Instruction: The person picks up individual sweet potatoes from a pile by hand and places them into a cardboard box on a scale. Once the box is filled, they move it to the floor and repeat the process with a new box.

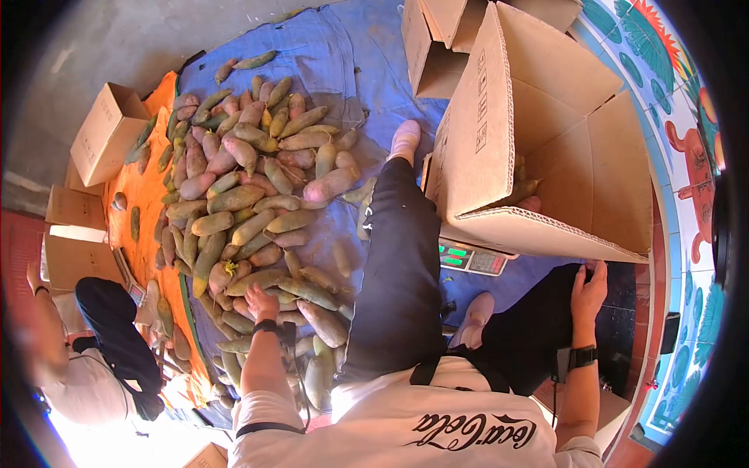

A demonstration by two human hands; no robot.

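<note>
A big heap of long radishes [234, 200], green and pinkish-red, lies on a blue sheet. My left hand [261, 303] reaches onto the near part of the heap, its fingers apart over the radishes. To the right, my right hand [589, 296] is by my knee, just below the near edge of a large open cardboard box [480, 148]. Its fingers are curled, and a small dark pinkish patch shows at the tips; what it is cannot be made out. Inside the box a few radishes [524, 189] show, partly hidden by the front flap.
The box stands on a digital scale [472, 258] with green digits. More cardboard boxes [441, 58] stand behind it, and others [109, 132] at the left. A co-worker [94, 366] sits by an orange sheet [129, 199]. A painted tile wall [663, 117] borders the right.
</note>
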